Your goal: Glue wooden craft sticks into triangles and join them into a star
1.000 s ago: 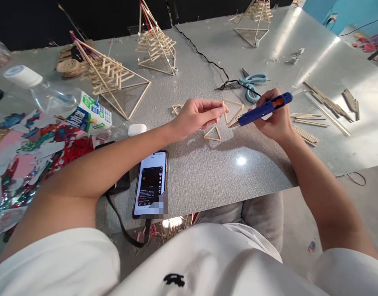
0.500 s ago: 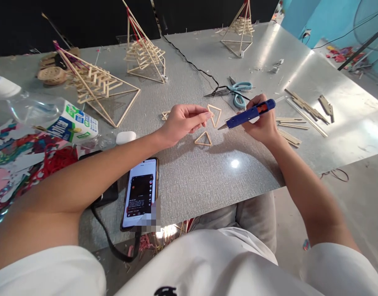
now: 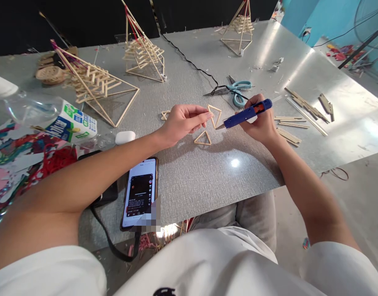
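Note:
Between thumb and fingers, my left hand [image 3: 189, 123] pinches a small triangle of wooden sticks [image 3: 219, 117], held up just over the table. My right hand [image 3: 259, 123] is wrapped round a blue glue gun [image 3: 247, 114], whose metal tip points left and meets or nearly meets the triangle's lower corner. A second stick triangle [image 3: 202, 143] lies flat below my left fingers. Partly hidden behind my left hand are more small stick pieces [image 3: 164, 115].
Blue-handled scissors [image 3: 238, 92] and a black cord lie beyond the glue gun. Loose sticks [image 3: 289, 135] are to the right. Stick pyramids [image 3: 144, 53] stand at the back. A phone [image 3: 141, 193], a white case [image 3: 125, 137] and a plastic bottle [image 3: 53, 111] are on the left.
The glue gun has moved slightly left and down, bringing its tip to the triangle's lower corner. My left hand keeps its hold on the triangle, nearly still.

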Demonstrator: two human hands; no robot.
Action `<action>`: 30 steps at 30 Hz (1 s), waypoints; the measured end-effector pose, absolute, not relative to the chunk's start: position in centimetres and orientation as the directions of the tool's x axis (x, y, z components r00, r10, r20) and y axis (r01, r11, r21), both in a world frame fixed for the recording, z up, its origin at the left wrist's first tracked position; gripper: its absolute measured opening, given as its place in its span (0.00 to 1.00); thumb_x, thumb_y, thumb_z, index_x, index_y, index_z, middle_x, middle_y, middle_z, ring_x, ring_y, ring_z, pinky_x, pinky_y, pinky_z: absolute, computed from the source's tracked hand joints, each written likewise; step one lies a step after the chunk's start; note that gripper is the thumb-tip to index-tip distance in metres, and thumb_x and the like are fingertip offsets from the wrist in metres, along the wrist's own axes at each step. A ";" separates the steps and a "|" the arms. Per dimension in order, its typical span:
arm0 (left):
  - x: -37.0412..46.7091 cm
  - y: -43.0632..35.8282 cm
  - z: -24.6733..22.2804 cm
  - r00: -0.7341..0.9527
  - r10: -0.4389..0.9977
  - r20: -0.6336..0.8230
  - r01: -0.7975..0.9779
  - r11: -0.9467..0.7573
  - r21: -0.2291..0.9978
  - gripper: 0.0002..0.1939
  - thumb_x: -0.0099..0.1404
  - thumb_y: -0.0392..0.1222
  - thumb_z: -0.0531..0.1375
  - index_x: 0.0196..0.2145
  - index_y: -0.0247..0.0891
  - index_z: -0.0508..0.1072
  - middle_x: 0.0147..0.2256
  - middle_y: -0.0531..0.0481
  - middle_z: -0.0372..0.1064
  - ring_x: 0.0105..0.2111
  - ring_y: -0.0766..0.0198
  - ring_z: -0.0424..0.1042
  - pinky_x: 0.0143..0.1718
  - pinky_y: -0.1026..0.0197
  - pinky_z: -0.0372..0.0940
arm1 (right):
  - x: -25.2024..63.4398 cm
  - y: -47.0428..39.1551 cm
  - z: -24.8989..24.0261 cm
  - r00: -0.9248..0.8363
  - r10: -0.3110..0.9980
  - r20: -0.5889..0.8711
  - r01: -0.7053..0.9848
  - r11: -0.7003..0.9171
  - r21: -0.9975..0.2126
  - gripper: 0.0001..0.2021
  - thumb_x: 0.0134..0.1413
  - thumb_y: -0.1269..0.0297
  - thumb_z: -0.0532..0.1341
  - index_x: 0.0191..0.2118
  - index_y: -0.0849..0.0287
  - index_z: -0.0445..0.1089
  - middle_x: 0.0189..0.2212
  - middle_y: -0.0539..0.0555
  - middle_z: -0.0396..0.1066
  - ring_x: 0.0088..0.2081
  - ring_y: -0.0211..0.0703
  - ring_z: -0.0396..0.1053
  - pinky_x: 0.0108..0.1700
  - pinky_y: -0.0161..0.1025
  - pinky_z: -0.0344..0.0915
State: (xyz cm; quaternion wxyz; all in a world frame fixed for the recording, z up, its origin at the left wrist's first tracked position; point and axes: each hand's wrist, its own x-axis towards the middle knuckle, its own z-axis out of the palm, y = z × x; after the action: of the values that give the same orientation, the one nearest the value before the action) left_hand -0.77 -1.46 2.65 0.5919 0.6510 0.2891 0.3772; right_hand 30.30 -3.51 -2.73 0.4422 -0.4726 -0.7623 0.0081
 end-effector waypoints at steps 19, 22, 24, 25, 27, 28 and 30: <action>-1.3 -0.7 3.5 0.654 0.750 0.097 0.041 -0.163 0.986 0.07 0.72 0.29 0.65 0.35 0.32 0.82 0.24 0.53 0.67 0.22 0.72 0.61 0.23 0.68 0.54 | 31.6 -2.9 -2.2 -0.047 0.763 0.645 0.797 0.418 -0.436 0.17 0.56 0.47 0.75 0.42 0.48 0.71 0.36 0.56 0.73 0.36 0.54 0.72 0.40 0.58 0.75; -1.7 -0.1 3.1 0.751 0.654 0.087 0.115 -0.259 0.959 0.07 0.71 0.29 0.65 0.34 0.32 0.82 0.26 0.52 0.71 0.25 0.71 0.65 0.28 0.68 0.60 | 31.6 -2.8 -2.2 -0.043 0.777 0.628 0.795 0.407 -0.449 0.16 0.55 0.49 0.75 0.40 0.48 0.71 0.36 0.55 0.72 0.35 0.53 0.71 0.40 0.57 0.75; -1.9 0.3 2.8 0.792 0.607 0.062 0.170 -0.318 0.933 0.06 0.70 0.30 0.66 0.34 0.32 0.83 0.27 0.51 0.73 0.26 0.70 0.67 0.30 0.67 0.61 | 31.7 -2.8 -2.2 -0.051 0.786 0.616 0.793 0.406 -0.453 0.16 0.54 0.52 0.75 0.39 0.49 0.70 0.36 0.55 0.72 0.34 0.52 0.71 0.40 0.57 0.74; -2.1 0.5 2.6 0.806 0.591 0.045 0.202 -0.345 0.917 0.05 0.69 0.32 0.66 0.34 0.32 0.83 0.28 0.50 0.74 0.26 0.70 0.68 0.30 0.66 0.60 | 31.7 -2.9 -2.2 -0.055 0.790 0.611 0.795 0.405 -0.452 0.16 0.53 0.54 0.75 0.39 0.49 0.69 0.36 0.55 0.72 0.34 0.51 0.71 0.41 0.56 0.73; -2.3 0.8 2.3 0.825 0.565 0.003 0.263 -0.390 0.883 0.05 0.69 0.34 0.66 0.34 0.32 0.83 0.27 0.50 0.74 0.26 0.69 0.67 0.28 0.65 0.57 | 31.7 -2.9 -2.2 -0.059 0.794 0.605 0.801 0.399 -0.446 0.16 0.51 0.57 0.75 0.40 0.49 0.69 0.36 0.54 0.71 0.34 0.51 0.71 0.41 0.56 0.73; -2.4 0.9 2.2 0.830 0.558 -0.016 0.289 -0.406 0.867 0.06 0.69 0.35 0.66 0.34 0.33 0.83 0.27 0.50 0.74 0.25 0.69 0.66 0.28 0.65 0.56 | 31.7 -2.9 -2.2 -0.064 0.796 0.601 0.805 0.397 -0.441 0.17 0.50 0.58 0.75 0.40 0.50 0.69 0.35 0.53 0.71 0.34 0.51 0.70 0.42 0.56 0.73; -2.6 1.1 2.1 0.834 0.550 -0.046 0.323 -0.418 0.849 0.07 0.68 0.37 0.65 0.33 0.34 0.82 0.26 0.50 0.73 0.25 0.68 0.66 0.28 0.64 0.55 | 31.7 -3.0 -2.4 -0.090 0.802 0.591 0.810 0.404 -0.425 0.17 0.49 0.59 0.74 0.42 0.50 0.69 0.35 0.53 0.71 0.35 0.51 0.71 0.43 0.55 0.73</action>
State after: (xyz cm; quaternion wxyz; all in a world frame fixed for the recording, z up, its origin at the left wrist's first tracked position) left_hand -2.60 1.08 2.07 0.4715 0.8335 0.2617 0.1206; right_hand 31.65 -2.99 -2.35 0.3963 -0.5458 -0.7383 -0.0051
